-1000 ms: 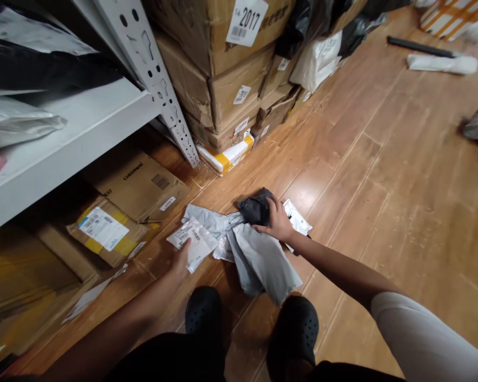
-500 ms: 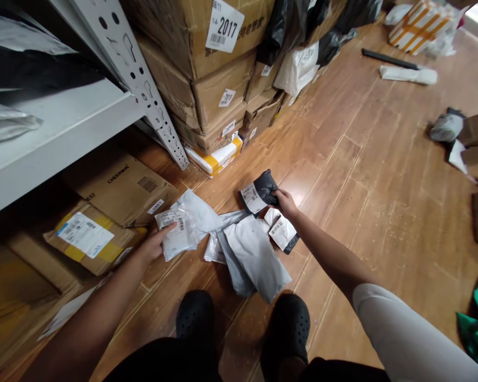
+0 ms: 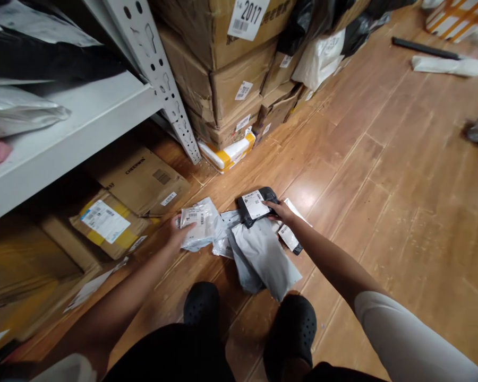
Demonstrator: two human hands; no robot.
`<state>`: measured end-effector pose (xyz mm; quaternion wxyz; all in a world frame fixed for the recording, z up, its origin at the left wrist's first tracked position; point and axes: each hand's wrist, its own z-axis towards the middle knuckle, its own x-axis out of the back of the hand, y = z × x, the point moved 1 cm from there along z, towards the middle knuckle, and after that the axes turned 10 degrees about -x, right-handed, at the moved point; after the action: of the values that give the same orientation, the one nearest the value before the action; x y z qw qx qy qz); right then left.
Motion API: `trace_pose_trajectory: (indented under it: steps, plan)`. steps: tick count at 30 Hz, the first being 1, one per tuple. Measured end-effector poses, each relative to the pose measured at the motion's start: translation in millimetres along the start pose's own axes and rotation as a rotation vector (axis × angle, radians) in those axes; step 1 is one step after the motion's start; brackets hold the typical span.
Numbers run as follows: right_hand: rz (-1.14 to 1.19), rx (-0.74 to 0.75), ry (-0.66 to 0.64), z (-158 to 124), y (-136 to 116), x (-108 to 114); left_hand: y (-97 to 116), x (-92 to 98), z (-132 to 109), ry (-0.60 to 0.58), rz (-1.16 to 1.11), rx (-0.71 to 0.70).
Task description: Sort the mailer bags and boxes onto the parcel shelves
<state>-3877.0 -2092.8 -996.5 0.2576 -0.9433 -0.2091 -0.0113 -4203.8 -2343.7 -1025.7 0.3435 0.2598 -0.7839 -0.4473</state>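
Observation:
My left hand (image 3: 180, 230) is closed around the left edge of a clear plastic mailer (image 3: 200, 220) with a printed label, which overlaps a pale grey bag. In my right hand (image 3: 279, 210) is a black parcel (image 3: 245, 213) with a white label facing up, gripped at its right end. Below it, grey poly mailers (image 3: 263, 254) lie in a loose pile on the floor. A small parcel with a white label (image 3: 289, 237) sits under my right wrist, partly hidden by it.
A metal shelf (image 3: 83, 119) stands at the left with cartons (image 3: 143, 180) beneath. Stacked cardboard boxes (image 3: 239, 69) rise beyond its post, a white and yellow parcel (image 3: 229, 155) at their foot. A black bar and white roll (image 3: 446, 64) lie far right. My black clogs (image 3: 290, 329) are close to the pile.
The black parcel has turned its label more towards me and come down over the pile. My left hand and the clear mailer have moved slightly right. The camera view has shifted left.

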Motion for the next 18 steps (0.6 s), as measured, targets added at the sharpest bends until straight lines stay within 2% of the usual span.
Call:
trace_pose_trajectory:
  steps: [3, 6, 8, 10, 12, 14, 15, 16, 18]
  plan:
    - [0.037, 0.077, -0.003, -5, 0, -11, -5, 4.3, -6, -0.016, 0.057, -0.006]
    - [0.142, 0.124, -0.076, -13, 1, -16, 3, 21.0, -7, -0.049, 0.032, -0.018]
    - [0.197, 0.122, -0.173, -21, 1, -17, 15, 44.6, -3, -0.141, -0.048, 0.005]
    - [0.189, 0.108, -0.293, -31, -2, -22, 29, 77.9, 4, -0.231, -0.16, 0.085]
    - [0.111, 0.101, -0.401, -40, -9, -36, 43, 113.0, 12, -0.222, -0.291, 0.181]
    - [-0.03, 0.14, -0.496, -48, -20, -64, 54, 136.3, 18, -0.155, -0.4, 0.224]
    - [-0.122, 0.184, -0.535, -51, -25, -84, 58, 139.5, 19, -0.131, -0.433, 0.229]
    - [-0.222, 0.237, -0.56, -53, -29, -107, 61, 136.0, 18, -0.14, -0.454, 0.226]
    - [-0.42, 0.338, -0.513, -52, -30, -157, 63, 110.3, 10, -0.247, -0.489, 0.243]
